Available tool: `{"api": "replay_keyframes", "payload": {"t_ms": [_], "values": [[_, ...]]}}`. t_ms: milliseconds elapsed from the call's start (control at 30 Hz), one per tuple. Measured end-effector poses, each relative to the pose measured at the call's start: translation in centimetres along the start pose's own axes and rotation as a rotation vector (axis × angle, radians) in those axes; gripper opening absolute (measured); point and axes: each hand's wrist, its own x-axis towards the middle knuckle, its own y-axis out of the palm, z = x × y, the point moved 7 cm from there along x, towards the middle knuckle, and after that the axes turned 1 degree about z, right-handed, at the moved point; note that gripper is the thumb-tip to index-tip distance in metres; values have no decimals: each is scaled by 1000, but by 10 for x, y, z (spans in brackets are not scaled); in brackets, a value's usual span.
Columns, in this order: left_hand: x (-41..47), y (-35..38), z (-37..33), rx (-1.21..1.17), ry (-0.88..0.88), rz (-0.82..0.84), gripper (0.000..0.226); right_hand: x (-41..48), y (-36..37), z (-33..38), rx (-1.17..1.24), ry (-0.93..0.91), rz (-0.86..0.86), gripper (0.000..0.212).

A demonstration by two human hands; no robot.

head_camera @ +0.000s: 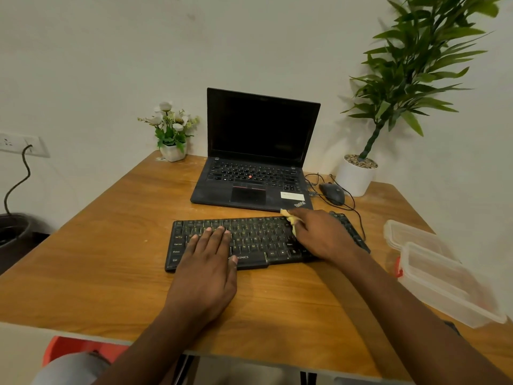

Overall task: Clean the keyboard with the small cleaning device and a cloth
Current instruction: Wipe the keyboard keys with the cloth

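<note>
Left hand (206,262) lies flat on the left half of the keyboard (258,240), fingers straight and close together over the keys, thumb down at the front edge by the printed brand name; it holds nothing, only presses. Right hand (322,234) is on the keyboard's right half, fingers curled round a small yellow cloth (290,219), which is bunched up and pushed against the keys near the far edge. A bit of the cloth sticks out past the knuckles toward the back.

From where one stands, the wooden table (97,245) carries everything, with the keyboard lying across its middle, close to the person and slightly askew. Behind the keyboard and off to its right rises a tall leafy plant (410,68) in a white pot (354,176) topped with pebbles. Directly behind the keyboard, nearly touching its far edge, sits a black laptop (261,151), lid up and screen dark. To the keyboard's right, near the table's edge, is a clear plastic container (444,284), with what looks like its lid (410,237) lying just behind it. Left of the keyboard and well below table height stands a dark round bin (14,232). Behind the keyboard to the left, against the wall, is a small white pot of white flowers (172,134). Behind its right end, beside the laptop, rests a black wired mouse (332,193), its cable looping toward the keyboard's right end. Far to the left of the keyboard, a wall socket (22,144) has a dark cord hanging from it.
</note>
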Motion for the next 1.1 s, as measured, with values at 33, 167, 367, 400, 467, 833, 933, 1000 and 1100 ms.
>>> {"api": "replay_keyframes", "payload": {"t_ms": [33, 167, 367, 400, 467, 833, 933, 1000, 1100], "values": [[0, 0, 0, 3, -2, 5, 75, 1, -2, -4, -5, 18, -11, 45], [0, 1, 1, 2, -2, 19, 75, 11, 12, 9, 167, -18, 39, 49], [-1, 0, -1, 12, -3, 27, 77, 3, 15, 8, 252, -26, -19, 47], [0, 1, -1, 11, -2, 25, 77, -2, 14, 3, 251, -16, -36, 46], [0, 1, -1, -5, -3, 19, 77, -10, 12, -6, 238, 0, -45, 44], [0, 2, 0, 3, -2, 18, 76, -16, 20, 29, 156, -22, -64, 47], [0, 3, 1, 16, -8, 32, 78, -24, 22, 25, 166, -127, -10, 44], [0, 1, 1, 9, -6, 26, 82, -34, 20, 12, 116, -178, 37, 44], [0, 1, 0, -2, -4, 27, 84, -44, 7, -17, 72, -97, -25, 42]]}}
